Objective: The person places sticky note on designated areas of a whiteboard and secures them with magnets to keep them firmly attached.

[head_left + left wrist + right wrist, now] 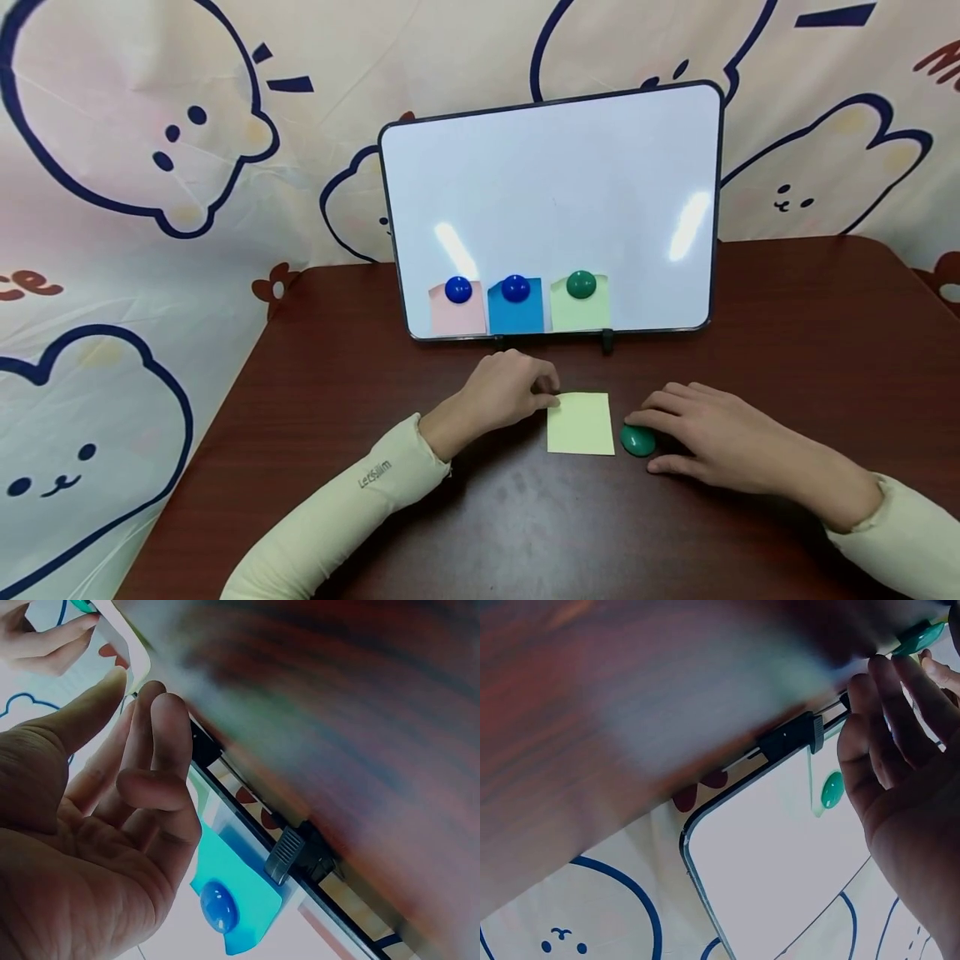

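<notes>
A pale yellow sticky note [581, 425] lies on the dark wooden table in front of the whiteboard. My left hand [513, 387] pinches its upper left corner, thumb toward me. In the left wrist view the note [139, 664] shows as a thin bent strip by the thumb tip, and the left hand's [112, 810] other fingers are bent. Just right of the note is a round green magnet [637, 440]. My right hand [712, 433] holds this magnet between fingertips and thumb. The right wrist view shows the magnet [921, 639] at the fingertips, its thumb mostly hidden.
A black-framed whiteboard [555, 200] stands behind the hands on small black feet [607, 342]. Along its lower edge hang a pink note [457, 321] and a blue note [516, 319] under blue magnets, plus a green note [581, 315] under a green magnet. Behind is a bear-print cloth [337, 50].
</notes>
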Motion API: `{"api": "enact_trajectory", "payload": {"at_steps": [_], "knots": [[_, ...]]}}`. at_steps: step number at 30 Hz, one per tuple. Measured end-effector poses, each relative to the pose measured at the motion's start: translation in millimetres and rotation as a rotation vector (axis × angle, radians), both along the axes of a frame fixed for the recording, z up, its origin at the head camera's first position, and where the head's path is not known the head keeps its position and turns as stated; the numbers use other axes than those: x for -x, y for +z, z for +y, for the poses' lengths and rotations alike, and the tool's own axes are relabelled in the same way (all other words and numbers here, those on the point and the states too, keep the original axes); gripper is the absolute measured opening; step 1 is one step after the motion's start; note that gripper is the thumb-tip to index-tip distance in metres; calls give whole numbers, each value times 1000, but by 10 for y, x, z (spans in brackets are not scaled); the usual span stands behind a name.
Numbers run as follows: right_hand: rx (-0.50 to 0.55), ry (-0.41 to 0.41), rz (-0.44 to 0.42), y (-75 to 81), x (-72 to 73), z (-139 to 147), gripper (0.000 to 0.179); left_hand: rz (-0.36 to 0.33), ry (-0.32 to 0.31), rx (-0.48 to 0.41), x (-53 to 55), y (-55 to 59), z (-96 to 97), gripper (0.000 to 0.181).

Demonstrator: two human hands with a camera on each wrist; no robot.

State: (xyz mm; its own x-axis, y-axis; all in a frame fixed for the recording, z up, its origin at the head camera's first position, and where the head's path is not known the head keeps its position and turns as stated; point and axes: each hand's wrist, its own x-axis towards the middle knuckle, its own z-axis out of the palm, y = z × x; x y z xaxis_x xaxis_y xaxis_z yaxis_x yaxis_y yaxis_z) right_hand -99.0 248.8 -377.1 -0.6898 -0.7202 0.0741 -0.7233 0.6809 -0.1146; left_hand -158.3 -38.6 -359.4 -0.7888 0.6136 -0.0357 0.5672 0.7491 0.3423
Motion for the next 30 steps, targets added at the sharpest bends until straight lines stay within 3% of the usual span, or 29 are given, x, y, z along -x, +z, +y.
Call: {"api": "enact_trajectory", "payload": {"at_steps": [14, 30], "knots": [[39, 62, -5, -29, 51, -35, 37, -5, -29, 6, 7, -14, -24, 8], [48, 36, -82, 31, 20, 79, 36, 101, -45, 20, 4, -35, -18, 4]]}}
